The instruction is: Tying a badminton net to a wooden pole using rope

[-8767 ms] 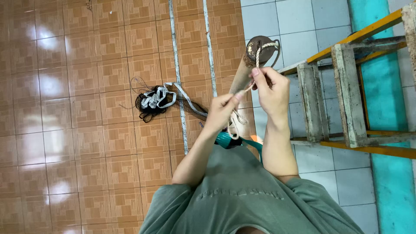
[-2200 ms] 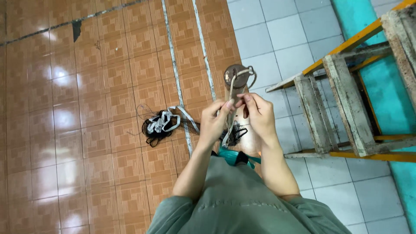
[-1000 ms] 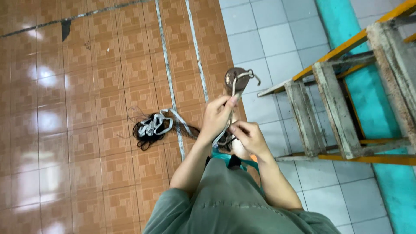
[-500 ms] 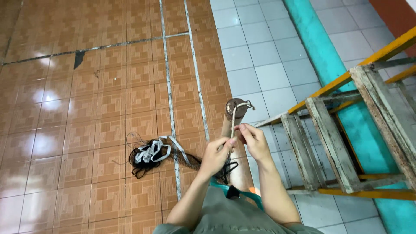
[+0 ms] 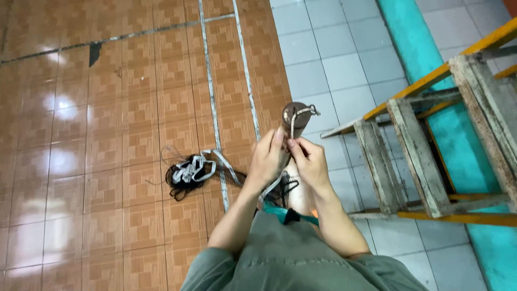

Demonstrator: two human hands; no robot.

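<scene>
Both hands were raised together in front of the chest.
The left hand (image 5: pixel 268 159) and right hand (image 5: pixel 307 159) met fingertip to fingertip, fingers pinched, forearms angled inward.

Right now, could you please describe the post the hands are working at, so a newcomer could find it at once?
Find the wooden ladder lying on the pale tiles. Just left of it, at the brown tiles' edge, stands a round post with a pale rope looped over its top. Both hands pinch that rope.
</scene>
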